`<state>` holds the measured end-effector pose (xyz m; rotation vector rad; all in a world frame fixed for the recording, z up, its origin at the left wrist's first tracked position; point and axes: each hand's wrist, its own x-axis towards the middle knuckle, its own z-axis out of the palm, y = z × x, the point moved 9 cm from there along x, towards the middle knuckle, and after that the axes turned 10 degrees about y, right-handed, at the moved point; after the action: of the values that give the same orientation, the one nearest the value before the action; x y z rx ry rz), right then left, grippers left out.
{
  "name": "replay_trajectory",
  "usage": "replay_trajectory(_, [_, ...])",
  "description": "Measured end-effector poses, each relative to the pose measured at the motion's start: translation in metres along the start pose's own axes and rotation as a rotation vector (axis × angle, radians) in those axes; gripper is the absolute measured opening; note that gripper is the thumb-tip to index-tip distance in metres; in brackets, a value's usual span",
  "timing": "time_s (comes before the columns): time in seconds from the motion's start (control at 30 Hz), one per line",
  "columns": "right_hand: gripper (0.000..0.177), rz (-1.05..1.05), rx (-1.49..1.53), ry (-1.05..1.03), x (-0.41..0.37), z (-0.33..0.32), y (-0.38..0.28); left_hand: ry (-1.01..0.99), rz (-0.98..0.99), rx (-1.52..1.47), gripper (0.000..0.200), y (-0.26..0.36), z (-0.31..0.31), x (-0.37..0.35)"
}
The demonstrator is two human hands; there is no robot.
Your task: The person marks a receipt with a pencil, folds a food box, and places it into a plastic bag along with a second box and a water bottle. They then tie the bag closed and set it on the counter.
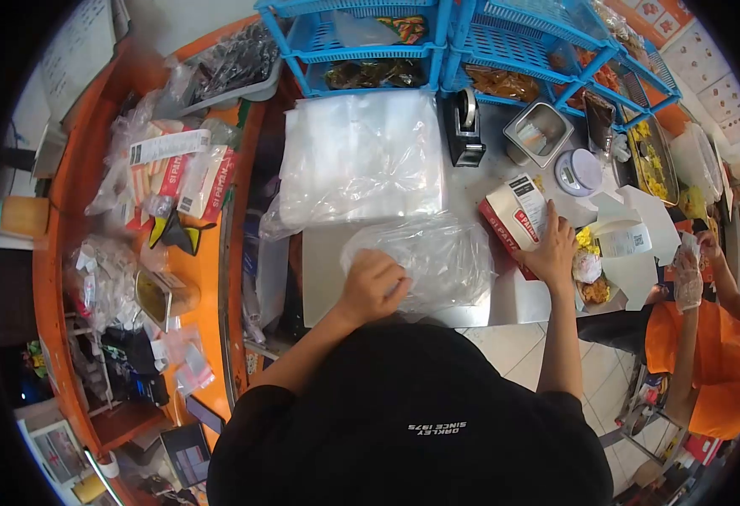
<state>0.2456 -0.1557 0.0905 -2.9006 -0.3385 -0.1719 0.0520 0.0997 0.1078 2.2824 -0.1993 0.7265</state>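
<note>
A steel-topped counter (323, 268) is seen from above, over a person's black-clad shoulders. The left hand (375, 285) is curled into a fist, clamped on the near left edge of a crumpled clear plastic bag (437, 257) that lies on the counter just in front of the person. The right hand (553, 250) is spread flat, fingers apart, and rests on a red and white cardboard box (518, 215) lying just right of the bag. The 2 hands are kept apart, with the bag between them.

Behind the bag, a thick stack of flat clear plastic sheets (361, 156) is laid out. To its right, a black tape dispenser (464, 126), a small square steel tub (539, 133) and a round digital scale (578, 171) are set near one another. Blue plastic basket shelves (361, 46) are ranged along the back. White paper food boxes (631, 240) are placed at the counter's right end, one with fried food in it.

At the far right, a co-worker in an orange shirt (724, 354) is seen, one clear-gloved hand (689, 270) raised near those boxes. At the left, an orange ledge (205, 278) is crowded with packets and bags.
</note>
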Motion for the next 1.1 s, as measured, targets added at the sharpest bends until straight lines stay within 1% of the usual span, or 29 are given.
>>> replay_trajectory(0.03, [0.116, -0.076, 0.066, 0.077, -0.006, -0.020, -0.017, 0.088, -0.086, 0.128, 0.010, -0.002, -0.018, 0.001])
replay_trajectory(0.07, [0.114, -0.151, 0.133, 0.154, -0.013, -0.039, -0.032, 0.092, -0.086, 0.135, 0.010, -0.003, -0.022, -0.003])
replay_trajectory(0.13, [0.113, -0.309, 0.266, 0.121, -0.027, -0.055, -0.063, 0.153, -0.230, 0.311, 0.011, -0.026, -0.034, -0.012])
replay_trajectory(0.17, [0.113, -0.382, 0.327, 0.063, -0.035, -0.058, -0.082, 0.161, -0.224, 0.316, 0.011, -0.037, -0.033, -0.017])
replay_trajectory(0.23, [0.113, -0.512, 0.398, -0.058, -0.053, -0.052, -0.119, 0.034, -0.504, -0.155, 0.033, -0.086, -0.007, -0.041])
replay_trajectory(0.27, [0.112, -0.568, 0.409, -0.122, -0.062, -0.042, -0.136, 0.041, -0.500, -0.153, 0.033, -0.099, -0.006, -0.046])
replay_trajectory(0.33, [0.112, -0.629, 0.403, -0.159, -0.074, -0.015, -0.157, 0.026, -0.421, -0.159, 0.046, -0.113, -0.005, -0.049])
replay_trajectory(0.37, [0.113, -0.664, 0.336, -0.231, -0.081, 0.010, -0.165, 0.031, -0.418, -0.159, 0.046, -0.114, -0.006, -0.051])
replay_trajectory(0.4, [0.113, -0.696, 0.270, -0.302, -0.086, 0.028, -0.169, 0.144, -0.708, -0.487, 0.040, -0.132, -0.006, -0.062])
replay_trajectory(0.43, [0.113, -0.696, 0.268, -0.298, -0.089, 0.034, -0.169, 0.256, -0.990, -0.822, 0.035, -0.146, 0.002, -0.077])
replay_trajectory(0.47, [0.110, -0.720, 0.276, -0.224, -0.091, 0.030, -0.170, 0.256, -0.985, -0.824, 0.035, -0.145, 0.002, -0.074])
replay_trajectory(0.5, [0.106, -0.748, 0.284, -0.147, -0.090, 0.027, -0.172, 0.282, -1.000, -0.730, 0.030, -0.150, 0.000, -0.071])
replay_trajectory(0.53, [0.106, -0.744, 0.284, -0.148, -0.093, 0.030, -0.168, 0.300, -1.024, -0.635, 0.026, -0.152, -0.002, -0.073])
replay_trajectory(0.57, [0.097, -0.568, 0.379, -0.019, -0.081, 0.021, -0.147, 0.298, -1.022, -0.638, 0.026, -0.151, 0.002, -0.066])
replay_trajectory(0.6, [0.087, -0.391, 0.469, 0.111, -0.070, 0.015, -0.122, 0.194, -1.056, -0.476, 0.026, -0.152, 0.009, -0.058])
replay_trajectory(0.63, [0.087, -0.392, 0.463, 0.115, -0.065, 0.038, -0.108, 0.092, -1.083, -0.313, 0.026, -0.154, 0.015, -0.051])
replay_trajectory(0.67, [0.074, -0.016, 0.470, 0.005, -0.053, 0.091, -0.061, 0.091, -1.081, -0.318, 0.026, -0.159, 0.023, -0.043])
replay_trajectory(0.7, [0.061, 0.362, 0.467, -0.105, -0.058, 0.126, -0.022, 0.035, -1.128, -0.462, 0.026, -0.165, 0.042, -0.040])
replay_trajectory(0.73, [0.061, 0.364, 0.467, -0.102, -0.059, 0.121, -0.019, -0.024, -1.171, -0.605, 0.026, -0.165, 0.056, -0.040])
replay_trajectory(0.77, [0.055, 0.317, 0.737, -0.172, -0.057, 0.115, -0.031, -0.026, -1.166, -0.606, 0.026, -0.159, 0.049, -0.036])
replay_trajectory(0.8, [0.048, 0.264, 1.006, -0.242, -0.057, 0.104, -0.043, 0.045, -0.992, -0.495, 0.025, -0.140, 0.022, -0.019])
replay_trajectory(0.83, [0.037, 0.054, 1.078, 0.076, -0.060, 0.064, -0.049, 0.110, -0.817, -0.384, 0.024, -0.120, 0.001, -0.007])
replay_trajectory(0.87, [0.037, 0.062, 1.079, 0.083, -0.069, 0.055, -0.056, 0.101, -0.813, -0.384, 0.024, -0.107, 0.002, -0.010])
replay_trajectory(0.93, [0.031, 0.109, 1.107, 0.386, -0.086, 0.020, -0.051, 0.598, -0.462, -0.179, 0.020, -0.062, -0.044, -0.017])
replay_trajectory(0.97, [0.027, 0.100, 0.951, 0.455, -0.095, 0.035, -0.041, 0.593, -0.454, -0.180, 0.020, -0.061, -0.042, -0.030])
replay_trajectory(1.0, [0.027, 0.104, 0.953, 0.463, -0.102, 0.032, -0.028, 0.480, -0.771, -0.441, 0.018, -0.088, -0.019, -0.055])
replay_trajectory(1.03, [0.026, 0.127, 0.865, 0.087, -0.104, 0.057, -0.024, 0.343, -1.083, -0.699, 0.017, -0.109, 0.009, -0.080])
replay_trajectory(1.07, [0.026, 0.148, 0.760, -0.284, -0.114, 0.080, -0.027, 0.335, -1.077, -0.700, 0.017, -0.108, -0.003, -0.075])
replay_trajectory(1.1, [0.024, 0.131, 0.713, -0.274, -0.113, 0.048, -0.030, 0.222, -1.160, -0.835, 0.018, -0.095, -0.011, -0.072])
